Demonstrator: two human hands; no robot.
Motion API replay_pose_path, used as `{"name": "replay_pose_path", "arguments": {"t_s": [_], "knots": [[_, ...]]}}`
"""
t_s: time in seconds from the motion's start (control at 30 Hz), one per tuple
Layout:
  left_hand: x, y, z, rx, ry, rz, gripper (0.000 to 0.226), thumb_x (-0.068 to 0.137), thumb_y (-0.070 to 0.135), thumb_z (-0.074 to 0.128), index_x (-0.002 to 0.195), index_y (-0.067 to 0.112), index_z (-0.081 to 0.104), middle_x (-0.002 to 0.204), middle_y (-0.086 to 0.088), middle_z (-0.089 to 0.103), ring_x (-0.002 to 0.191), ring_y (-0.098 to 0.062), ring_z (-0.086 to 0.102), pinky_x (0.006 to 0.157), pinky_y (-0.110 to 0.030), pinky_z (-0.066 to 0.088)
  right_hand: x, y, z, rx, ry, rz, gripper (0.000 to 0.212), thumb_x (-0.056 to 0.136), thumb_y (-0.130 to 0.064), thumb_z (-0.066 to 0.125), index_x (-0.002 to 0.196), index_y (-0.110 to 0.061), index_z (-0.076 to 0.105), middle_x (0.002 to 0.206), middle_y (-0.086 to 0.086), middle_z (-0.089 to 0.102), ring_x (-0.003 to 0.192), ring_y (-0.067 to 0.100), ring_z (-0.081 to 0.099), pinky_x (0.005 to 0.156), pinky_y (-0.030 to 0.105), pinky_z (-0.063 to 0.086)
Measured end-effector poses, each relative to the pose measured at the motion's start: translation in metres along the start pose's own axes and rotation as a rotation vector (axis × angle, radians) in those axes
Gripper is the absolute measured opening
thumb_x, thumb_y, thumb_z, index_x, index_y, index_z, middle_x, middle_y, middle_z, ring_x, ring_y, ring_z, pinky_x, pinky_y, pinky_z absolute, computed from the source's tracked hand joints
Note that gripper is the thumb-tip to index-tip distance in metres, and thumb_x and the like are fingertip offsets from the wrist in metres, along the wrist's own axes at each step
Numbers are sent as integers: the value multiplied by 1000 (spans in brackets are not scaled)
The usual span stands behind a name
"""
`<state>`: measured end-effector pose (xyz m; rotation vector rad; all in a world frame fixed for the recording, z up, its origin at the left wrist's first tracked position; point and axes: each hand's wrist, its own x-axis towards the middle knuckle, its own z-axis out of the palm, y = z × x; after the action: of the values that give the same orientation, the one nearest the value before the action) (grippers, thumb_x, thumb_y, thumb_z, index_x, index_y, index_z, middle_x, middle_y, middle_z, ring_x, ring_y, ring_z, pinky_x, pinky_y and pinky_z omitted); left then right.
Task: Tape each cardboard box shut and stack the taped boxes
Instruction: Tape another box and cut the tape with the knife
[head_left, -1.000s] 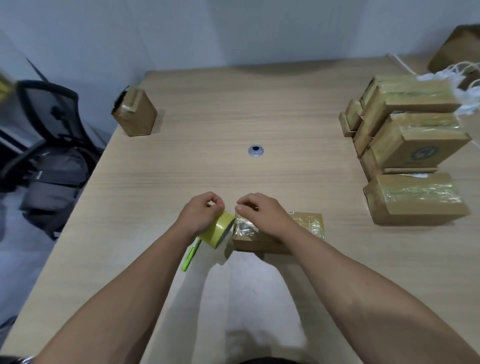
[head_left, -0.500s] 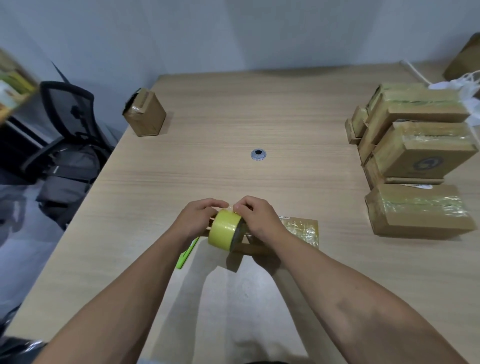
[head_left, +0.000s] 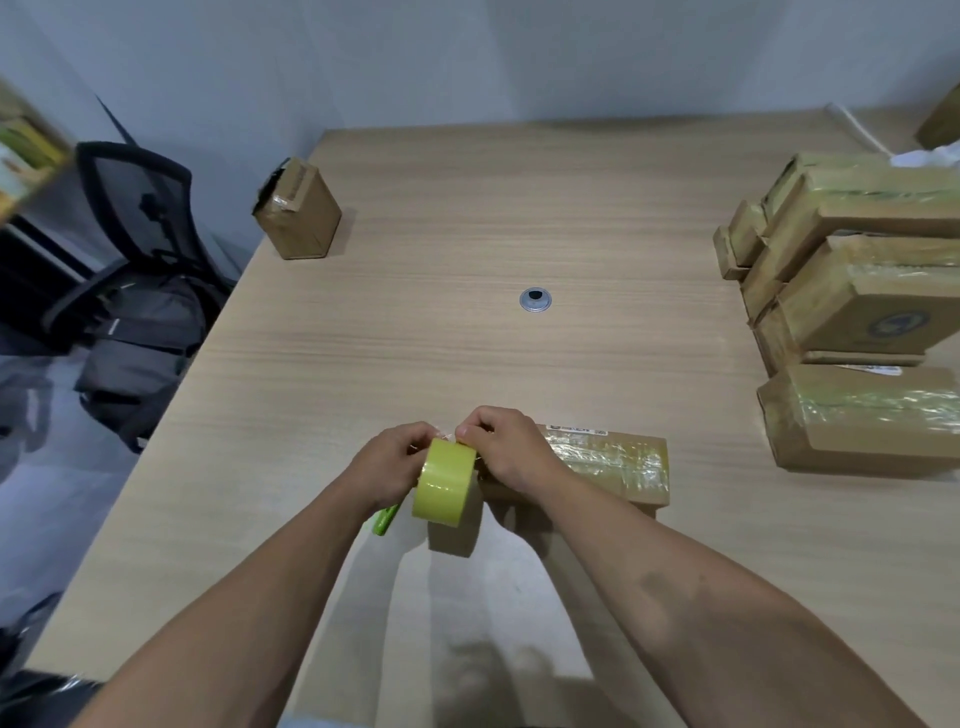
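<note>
Turning since a second ago, the tape roll (head_left: 444, 486) is now showing its broad yellow band to the camera instead of its open side, and both hands are crowding closer over its top. The left hand (head_left: 392, 457) is gripping the roll from the left with curled fingers. The right hand (head_left: 506, 449) is pinching at the roll's upper edge with thumb and forefinger, where a thin glint of tape is showing; whether it is holding a loose end I cannot tell. The roll is standing on edge at the near middle of the table (head_left: 467, 234), touching the left end of the cardboard box (head_left: 608, 462). That box is lying flat just right of the hands, with shiny tape wrinkling across its top.

A green tool (head_left: 384, 519) is peeking out from under the left wrist. Taped boxes (head_left: 857, 291) are sitting stacked at the right edge, with one more taped box (head_left: 857, 421) lying near them on the table. A small box (head_left: 296, 215) is standing upright at the far left. A round grommet (head_left: 535, 300) is sitting in the table's middle. An office chair (head_left: 130, 218) and a grey bag (head_left: 135, 338) are sitting beyond the left edge.
</note>
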<state>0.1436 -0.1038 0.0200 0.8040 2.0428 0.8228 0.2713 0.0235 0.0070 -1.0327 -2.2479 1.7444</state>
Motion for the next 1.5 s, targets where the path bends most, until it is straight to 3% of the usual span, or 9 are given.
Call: {"name": "replay_pose_path", "arguments": {"t_s": [0.13, 0.23, 0.5, 0.67, 0.77, 0.9, 1.07, 1.3, 1.5], "knots": [[-1, -17, -21, 68, -82, 42, 28, 78, 18, 62, 74, 45, 69, 72, 22, 67, 68, 0, 57, 67, -26, 43, 12, -6, 24, -12, 21, 35, 14, 96, -21, 65, 87, -13, 72, 84, 3, 68, 71, 15, 61, 73, 27, 51], [-2, -32, -38, 59, -145, 12, 47, 91, 3, 61, 75, 46, 72, 74, 25, 71, 68, 8, 61, 66, -17, 47, 27, -11, 44, -28, 55, 77, 15, 96, -22, 66, 81, -18, 70, 87, 5, 70, 87, 28, 67, 86, 45, 57], [-5, -78, -79, -31, -346, -132, 52, 95, 1, 49, 62, 32, 74, 56, 5, 54, 52, -8, 43, 54, -20, 36, 65, -29, 77, -63, 127, 128, 18, 98, -18, 60, 80, -15, 66, 77, 0, 66, 66, 9, 55, 55, 12, 36], [3, -108, -100, -43, -466, -292, 58, 89, -10, 41, 43, 20, 62, 46, 2, 48, 47, -12, 38, 51, -24, 29, 88, -24, 116, -94, 91, 219, 22, 99, -20, 59, 78, -15, 61, 88, 5, 68, 84, 18, 58, 62, 21, 39], [11, -118, -110, 20, -475, -366, 29, 73, 12, 51, 47, 19, 62, 48, 1, 47, 49, -14, 35, 50, -24, 28, 98, -20, 134, -101, 34, 296, 21, 100, -21, 56, 82, -12, 62, 100, 9, 72, 95, 23, 61, 74, 27, 43], [23, -129, -118, 127, -468, -410, 29, 71, 16, 49, 48, 22, 64, 50, -1, 45, 48, -16, 37, 49, -24, 31, 109, -19, 142, -110, -12, 353, 25, 96, -29, 63, 79, -13, 57, 98, 8, 69, 86, 18, 58, 62, 22, 41], [42, -136, -117, 377, -544, -376, 33, 89, 7, 42, 67, 19, 64, 58, -8, 50, 46, -19, 42, 43, -23, 35, 118, -16, 151, -300, -24, 356, 28, 93, -24, 68, 72, -12, 53, 98, 14, 69, 93, 26, 64, 81, 38, 52], [57, -121, -116, 633, -722, -363, 12, 88, 7, 46, 88, 6, 58, 58, -8, 46, 42, -18, 37, 43, -24, 29, 121, -4, 161, -587, -75, 248, 26, 97, -31, 60, 88, -8, 53, 88, 8, 53, 88, 26, 53, 67, 32, 35], [67, -116, -112, 779, -783, -346, 33, 89, 1, 48, 118, -5, 63, 60, -7, 51, 46, -14, 45, 42, -22, 36, 125, 4, 156, -650, -17, 279, 38, 95, -43, 65, 91, -12, 43, 89, 6, 49, 90, 25, 51, 70, 35, 38]]}}
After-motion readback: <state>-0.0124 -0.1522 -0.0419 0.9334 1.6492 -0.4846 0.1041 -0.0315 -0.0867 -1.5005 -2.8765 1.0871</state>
